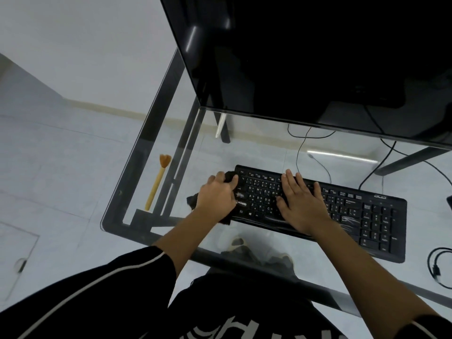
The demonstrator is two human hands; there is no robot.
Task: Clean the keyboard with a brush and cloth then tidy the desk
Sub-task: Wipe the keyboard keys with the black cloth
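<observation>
Beneath the keyboard (354, 209) spreads a glass desk (145, 137) with a dark frame, and pale floor tiles show through the pane. Behind the keyboard, at the far side of the desk, stands a large black monitor (318, 57), its screen dark. The keyboard itself is black with white legends and lies at a slant, its left end farther from the person than its right end, which carries the number pad.

Two bare forearms reach in from the near edge, the left one coming out of a black sleeve (117, 275) with a white stripe. The right hand (302, 201) lies flat on the middle of the keyboard, palm down, fingers straight and slightly spread over the keys, gripping nothing. The left hand (216, 195) sits at the keyboard's left end, its fingers and thumb curled down over a dark cloth (192, 201) and pressing it against that end. Folds of the cloth stick out on the hand's left side and past its fingertips at the keyboard's top left corner.

Left of the keyboard and well apart from it, the brush (156, 185) lies on the glass near the desk's left frame, its pale wooden handle pointing toward the person and its orange bristles away. Right of the keyboard, near the picture's edge, rests a coiled black cable (434, 267)
</observation>
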